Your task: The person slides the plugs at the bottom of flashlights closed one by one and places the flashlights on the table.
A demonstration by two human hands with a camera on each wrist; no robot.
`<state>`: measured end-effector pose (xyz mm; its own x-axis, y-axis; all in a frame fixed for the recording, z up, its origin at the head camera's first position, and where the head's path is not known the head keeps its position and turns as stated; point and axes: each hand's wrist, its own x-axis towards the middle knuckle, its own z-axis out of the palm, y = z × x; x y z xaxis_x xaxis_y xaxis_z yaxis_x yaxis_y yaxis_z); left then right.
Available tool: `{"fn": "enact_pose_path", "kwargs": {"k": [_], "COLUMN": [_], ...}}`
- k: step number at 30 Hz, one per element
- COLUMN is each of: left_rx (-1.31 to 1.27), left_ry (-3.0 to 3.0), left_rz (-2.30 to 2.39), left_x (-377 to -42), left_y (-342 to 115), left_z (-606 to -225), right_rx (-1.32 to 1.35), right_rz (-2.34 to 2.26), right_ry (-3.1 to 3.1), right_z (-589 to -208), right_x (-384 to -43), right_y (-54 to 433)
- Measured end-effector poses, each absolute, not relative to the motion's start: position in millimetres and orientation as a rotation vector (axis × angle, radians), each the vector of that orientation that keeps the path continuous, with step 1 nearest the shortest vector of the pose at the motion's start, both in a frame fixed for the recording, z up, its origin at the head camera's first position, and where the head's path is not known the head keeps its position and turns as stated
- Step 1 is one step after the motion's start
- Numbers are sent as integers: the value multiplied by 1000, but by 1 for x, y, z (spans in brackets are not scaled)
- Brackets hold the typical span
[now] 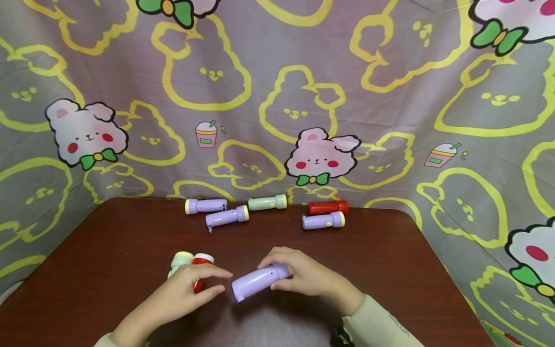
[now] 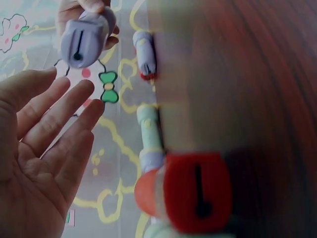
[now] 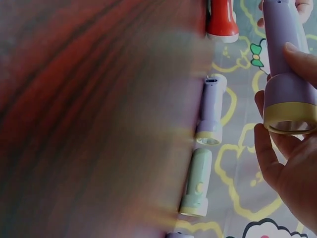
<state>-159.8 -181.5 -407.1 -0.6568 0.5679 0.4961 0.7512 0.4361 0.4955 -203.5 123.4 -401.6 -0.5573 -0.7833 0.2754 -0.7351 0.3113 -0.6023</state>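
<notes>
A purple flashlight (image 1: 256,283) with a yellow rim is held above the table by my right hand (image 1: 310,274), thumb and fingers around its head end. Its tail, with a dark slot, points toward my left hand (image 1: 191,289). That left hand is open, fingers apart, close to the tail; in the left wrist view a gap shows between them. Behind the left hand stand a red flashlight (image 1: 203,259) with a white rim and a pale green flashlight (image 1: 182,259), both partly hidden by it. The right wrist view shows the held flashlight's yellow rim (image 3: 292,116) and lens.
Along the table's back edge lie two purple flashlights (image 1: 205,206) on the left, a pale green flashlight (image 1: 266,203), and a red flashlight (image 1: 327,207) behind another purple flashlight (image 1: 318,221). A patterned curtain (image 1: 260,120) surrounds the brown table (image 1: 368,255).
</notes>
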Motion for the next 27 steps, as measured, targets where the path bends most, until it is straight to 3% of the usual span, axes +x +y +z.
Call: {"fn": "enact_pose_path", "kwargs": {"k": [27], "left_rx": [-829], "left_ry": [-2511], "left_rz": [-760], "left_x": [-162], "left_y": [-239], "left_z": [-417], "right_rx": [-1492], "right_rz": [-842], "right_ry": [2390], "right_z": [-408], "right_x": [-235], "right_y": [66]}}
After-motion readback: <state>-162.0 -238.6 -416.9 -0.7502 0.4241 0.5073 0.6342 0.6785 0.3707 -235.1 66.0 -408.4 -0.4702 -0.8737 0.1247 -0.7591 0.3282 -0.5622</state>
